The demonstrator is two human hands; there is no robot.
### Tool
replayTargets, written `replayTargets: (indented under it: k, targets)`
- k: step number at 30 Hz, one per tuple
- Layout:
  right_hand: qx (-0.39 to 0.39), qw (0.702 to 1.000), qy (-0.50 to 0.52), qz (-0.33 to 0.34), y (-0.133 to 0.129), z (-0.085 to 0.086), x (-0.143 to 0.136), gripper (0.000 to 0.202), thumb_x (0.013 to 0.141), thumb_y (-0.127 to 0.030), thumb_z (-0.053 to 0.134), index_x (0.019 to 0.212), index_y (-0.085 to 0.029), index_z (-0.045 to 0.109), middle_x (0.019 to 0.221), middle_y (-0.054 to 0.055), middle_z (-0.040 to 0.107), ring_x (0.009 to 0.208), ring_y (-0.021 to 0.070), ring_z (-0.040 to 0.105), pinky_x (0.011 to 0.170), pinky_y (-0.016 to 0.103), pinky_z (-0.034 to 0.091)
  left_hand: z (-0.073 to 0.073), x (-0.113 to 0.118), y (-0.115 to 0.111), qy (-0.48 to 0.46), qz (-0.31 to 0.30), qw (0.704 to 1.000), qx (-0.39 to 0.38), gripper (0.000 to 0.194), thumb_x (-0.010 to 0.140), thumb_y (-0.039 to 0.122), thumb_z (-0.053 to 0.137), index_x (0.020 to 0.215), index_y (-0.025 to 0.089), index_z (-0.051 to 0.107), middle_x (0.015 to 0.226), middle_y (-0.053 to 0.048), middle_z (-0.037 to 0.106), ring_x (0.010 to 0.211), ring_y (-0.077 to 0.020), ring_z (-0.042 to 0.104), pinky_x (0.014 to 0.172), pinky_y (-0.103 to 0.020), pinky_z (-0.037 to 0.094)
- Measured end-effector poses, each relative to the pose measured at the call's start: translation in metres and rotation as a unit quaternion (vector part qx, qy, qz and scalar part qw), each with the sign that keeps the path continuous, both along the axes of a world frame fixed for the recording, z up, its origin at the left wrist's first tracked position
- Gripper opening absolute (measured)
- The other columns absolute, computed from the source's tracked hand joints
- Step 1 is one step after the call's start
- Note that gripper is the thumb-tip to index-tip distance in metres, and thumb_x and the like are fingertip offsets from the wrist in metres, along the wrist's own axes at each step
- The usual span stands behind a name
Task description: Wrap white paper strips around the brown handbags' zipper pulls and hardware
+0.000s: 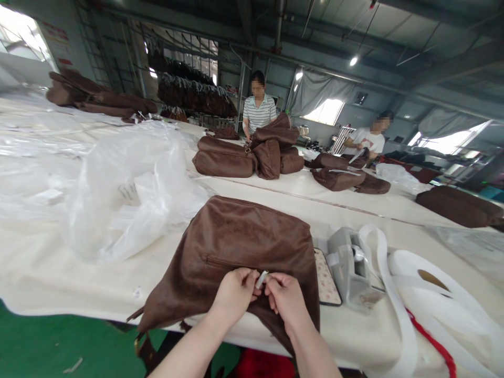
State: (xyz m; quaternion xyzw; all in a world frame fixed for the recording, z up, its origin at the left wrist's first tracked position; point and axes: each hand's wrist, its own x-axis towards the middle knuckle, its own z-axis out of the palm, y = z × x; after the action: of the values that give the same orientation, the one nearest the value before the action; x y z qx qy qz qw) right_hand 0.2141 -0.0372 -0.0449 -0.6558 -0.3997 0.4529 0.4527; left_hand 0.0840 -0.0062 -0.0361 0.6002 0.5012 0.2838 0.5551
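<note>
A brown leather-like bag (252, 226) with a zipped slit lies on the cream-covered table, its lower part hanging over the near edge. Above its lower middle, my left hand (236, 291) and my right hand (283, 296) are close together, fingers pinched. Between the fingertips is a small white strip (261, 279), which both hands appear to hold. The bag's strap and metal ring hang at the lower left.
Right of the bag are a patterned phone case (326, 278), a grey tape dispenser (352, 270) and a white ribbon roll (437, 294). Clear plastic bags (129, 194) lie left. Brown bags (224, 156) are piled farther back, where two people stand.
</note>
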Motion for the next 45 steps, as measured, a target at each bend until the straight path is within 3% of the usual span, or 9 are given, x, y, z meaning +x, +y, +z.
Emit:
replayTargets:
  k: [9,13,17,21,27,32,39,42,45]
  targets:
    - [0.046,0.986,-0.158,-0.014,-0.028,0.013,0.013,0.038,0.087,-0.049,0.049,0.069,-0.018,0.064,0.054,0.000,0.060,0.040,0.0106,0.049,0.040,0.021,0.036,-0.002,-0.001,0.007,0.005,-0.054,0.997,0.056,0.022,0.074,0.030,0.052,0.078,0.016,0.069,0.071,-0.002,0.071,0.068,-0.0165,0.065,0.062,-0.022,0.047]
    - [0.166,0.903,-0.342,-0.200,-0.069,0.040,0.085,0.033,0.085,-0.046,0.053,0.091,-0.019,0.071,0.090,0.010,0.072,0.082,0.0227,0.065,0.077,0.031,0.049,-0.004,-0.002,0.007,0.065,-0.055,0.991,0.106,0.020,0.077,0.026,0.049,0.078,0.019,0.067,0.069,0.001,0.069,0.067,-0.0157,0.064,0.063,-0.021,0.044]
    - [0.104,0.834,-0.452,-0.298,-0.092,0.057,0.172,0.037,0.080,-0.049,0.054,0.095,-0.019,0.071,0.094,0.011,0.069,0.073,0.0230,0.062,0.075,0.036,0.047,0.003,0.001,0.002,0.124,-0.045,0.981,0.142,0.019,0.081,0.019,0.046,0.081,0.020,0.064,0.072,0.001,0.069,0.068,-0.0145,0.063,0.066,-0.022,0.041]
    - [0.040,0.902,-0.345,-0.256,-0.090,0.053,0.212,0.035,0.071,-0.054,0.062,0.077,-0.022,0.074,0.068,0.004,0.066,0.060,0.0212,0.059,0.059,0.032,0.044,0.006,0.002,0.001,0.161,-0.066,0.966,0.194,0.017,0.082,0.014,0.044,0.078,0.021,0.059,0.070,0.002,0.066,0.067,-0.0142,0.062,0.067,-0.024,0.039]
    - [0.064,0.947,-0.140,-0.283,-0.081,0.045,0.207,0.034,0.061,-0.049,0.073,0.074,-0.018,0.074,0.061,0.001,0.064,0.048,0.0134,0.044,0.045,0.026,0.031,-0.005,-0.002,0.001,0.176,-0.065,0.960,0.207,0.017,0.088,0.016,0.042,0.089,0.022,0.058,0.085,0.000,0.070,0.080,-0.0165,0.066,0.073,-0.025,0.041]
    - [0.080,0.950,-0.046,-0.297,-0.085,0.047,0.198,0.035,0.057,-0.047,0.078,0.075,-0.017,0.074,0.077,0.004,0.070,0.052,0.0111,0.043,0.045,0.025,0.031,-0.006,-0.001,0.001,0.198,-0.059,0.956,0.207,0.017,0.087,0.015,0.042,0.091,0.023,0.056,0.090,-0.001,0.070,0.085,-0.0180,0.066,0.074,-0.025,0.041]
    - [0.122,0.916,-0.220,-0.313,-0.111,0.037,0.196,0.030,0.062,-0.050,0.075,0.071,-0.021,0.075,0.107,0.007,0.068,0.098,0.0243,0.059,0.074,0.031,0.047,-0.004,-0.002,0.004,0.180,-0.064,0.964,0.185,0.014,0.086,0.018,0.045,0.087,0.022,0.058,0.075,0.001,0.068,0.073,-0.0160,0.064,0.068,-0.023,0.040]
    - [0.101,0.910,-0.236,-0.326,-0.119,0.027,0.191,0.032,0.061,-0.052,0.075,0.070,-0.021,0.073,0.087,0.006,0.070,0.083,0.0226,0.061,0.066,0.031,0.047,-0.005,-0.001,0.004,0.175,-0.060,0.966,0.180,0.015,0.085,0.018,0.046,0.089,0.022,0.060,0.076,0.002,0.069,0.073,-0.0157,0.065,0.069,-0.023,0.040]
    - [0.071,0.942,-0.135,-0.300,-0.119,0.019,0.184,0.038,0.067,-0.057,0.071,0.072,-0.019,0.070,0.058,0.001,0.060,0.051,0.0143,0.049,0.046,0.027,0.037,-0.006,-0.001,0.005,0.158,-0.062,0.970,0.177,0.018,0.083,0.015,0.045,0.089,0.023,0.060,0.081,0.002,0.070,0.076,-0.0148,0.066,0.071,-0.022,0.041]
